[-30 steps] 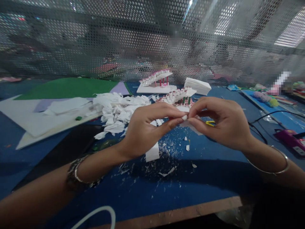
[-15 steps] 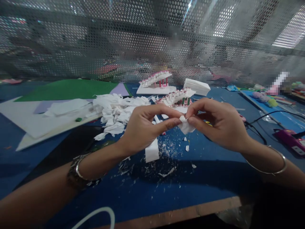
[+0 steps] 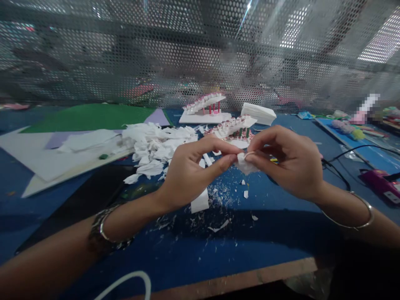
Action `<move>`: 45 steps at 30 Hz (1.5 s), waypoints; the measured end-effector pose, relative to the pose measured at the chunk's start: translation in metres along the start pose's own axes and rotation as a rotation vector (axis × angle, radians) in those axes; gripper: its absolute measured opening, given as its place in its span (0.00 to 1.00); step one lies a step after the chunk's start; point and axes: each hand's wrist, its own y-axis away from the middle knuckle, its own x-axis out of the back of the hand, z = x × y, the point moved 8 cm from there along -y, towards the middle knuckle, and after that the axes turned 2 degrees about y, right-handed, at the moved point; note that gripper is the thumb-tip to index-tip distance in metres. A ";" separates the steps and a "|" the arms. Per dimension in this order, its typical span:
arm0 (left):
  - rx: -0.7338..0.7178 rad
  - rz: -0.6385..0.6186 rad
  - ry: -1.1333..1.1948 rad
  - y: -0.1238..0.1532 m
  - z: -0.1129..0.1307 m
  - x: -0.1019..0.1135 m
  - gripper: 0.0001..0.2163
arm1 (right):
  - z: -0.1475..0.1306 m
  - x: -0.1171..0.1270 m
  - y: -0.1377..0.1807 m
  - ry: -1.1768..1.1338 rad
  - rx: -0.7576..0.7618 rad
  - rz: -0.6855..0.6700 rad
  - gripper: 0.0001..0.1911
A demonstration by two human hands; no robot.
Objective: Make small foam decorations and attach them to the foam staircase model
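Note:
Between the fingertips of both hands is a small piece of white tissue paper (image 3: pixel 246 165), crumpled at its top edge. My left hand (image 3: pixel 195 173) pinches its left side with thumb and forefinger. From the other side, my right hand (image 3: pixel 287 162) grips it, thumb against bent forefinger. Behind the hands stands a small white stepped model (image 3: pixel 233 127) with reddish trim and green posts. Farther back is a similar stepped model (image 3: pixel 204 108) on red posts. A heap of torn white tissue (image 3: pixel 153 146) lies left of my left hand.
White paper scraps (image 3: pixel 215 200) and a white strip (image 3: pixel 200 202) litter the blue table below the hands. Green sheet (image 3: pixel 93 118) and white boards (image 3: pixel 37 156) lie left, a folded white stack (image 3: pixel 258 113) behind. A purple power strip (image 3: pixel 379 187) with black cable sits right.
My right fingertips have shifted slightly up and right, and the tissue's top edge is more folded and bunched between the fingers. The left hand stays nearly in place.

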 end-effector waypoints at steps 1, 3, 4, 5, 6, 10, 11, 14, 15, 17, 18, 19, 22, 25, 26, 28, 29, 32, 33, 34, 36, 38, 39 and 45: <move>-0.016 0.000 -0.013 0.000 0.002 0.000 0.04 | 0.001 0.000 0.000 0.000 -0.007 -0.002 0.04; -0.030 -0.001 -0.028 0.000 0.004 0.000 0.04 | 0.001 0.000 0.001 0.024 -0.007 -0.004 0.04; -0.034 -0.007 -0.031 0.001 0.004 0.000 0.04 | 0.001 0.000 0.001 0.037 -0.007 -0.002 0.03; -0.038 -0.015 -0.030 0.001 0.005 -0.001 0.04 | 0.001 0.001 0.001 0.043 -0.006 0.003 0.03; -0.044 -0.024 -0.024 0.001 0.005 -0.001 0.05 | 0.001 0.001 0.001 0.041 -0.006 0.012 0.02; -0.055 -0.024 0.017 0.001 0.006 0.000 0.05 | 0.001 -0.003 0.002 -0.025 0.004 0.003 0.03; -0.042 -0.019 0.022 0.000 0.005 0.000 0.03 | 0.001 -0.005 0.002 -0.044 0.006 -0.005 0.04; 0.020 -0.023 0.035 -0.003 0.001 0.000 0.01 | 0.003 -0.006 0.003 -0.099 0.009 -0.012 0.04; 0.046 -0.024 0.042 -0.003 -0.001 -0.001 0.01 | 0.003 -0.005 0.003 -0.110 0.028 -0.005 0.04; 0.100 -0.020 0.077 -0.005 -0.004 0.000 0.02 | -0.003 -0.002 0.003 -0.090 0.116 -0.021 0.06; 0.126 -0.017 0.100 -0.005 -0.006 0.000 0.02 | -0.008 -0.001 0.003 -0.054 0.176 -0.041 0.07; 0.151 -0.018 0.120 -0.006 -0.008 -0.001 0.02 | -0.012 -0.001 0.003 -0.008 0.228 -0.065 0.07; 0.207 -0.034 0.163 -0.006 -0.013 -0.003 0.02 | -0.018 -0.001 0.002 0.130 0.301 -0.110 0.07; 0.250 -0.053 0.174 -0.006 -0.019 -0.004 0.02 | -0.020 0.001 0.002 0.222 0.331 -0.086 0.06; 0.263 -0.063 0.179 -0.006 -0.020 -0.004 0.02 | -0.021 0.001 0.003 0.253 0.350 -0.082 0.06; 0.281 -0.086 0.191 -0.006 -0.022 -0.006 0.02 | -0.022 -0.001 0.005 0.317 0.402 -0.088 0.07; 0.287 -0.098 0.201 -0.006 -0.022 -0.007 0.02 | -0.022 -0.002 0.007 0.346 0.430 -0.094 0.07; 0.317 -0.120 0.234 -0.006 -0.024 -0.010 0.01 | -0.023 -0.003 0.010 0.403 0.490 -0.105 0.08; 0.333 -0.122 0.244 -0.005 -0.025 -0.011 0.01 | -0.023 -0.003 0.011 0.417 0.502 -0.108 0.08; 0.350 -0.122 0.252 -0.005 -0.026 -0.012 0.01 | -0.024 -0.003 0.011 0.432 0.514 -0.112 0.08; 0.384 -0.122 0.253 -0.004 -0.028 -0.013 0.02 | -0.026 -0.004 0.013 0.471 0.547 -0.116 0.07; 0.411 -0.126 0.239 -0.004 -0.029 -0.013 0.03 | -0.028 -0.005 0.014 0.523 0.578 -0.107 0.05; 0.419 -0.127 0.232 -0.003 -0.030 -0.013 0.04 | -0.029 -0.006 0.014 0.546 0.587 -0.104 0.05; 0.398 -0.120 0.220 -0.004 -0.031 -0.011 0.03 | -0.024 -0.007 0.010 0.502 0.497 -0.166 0.06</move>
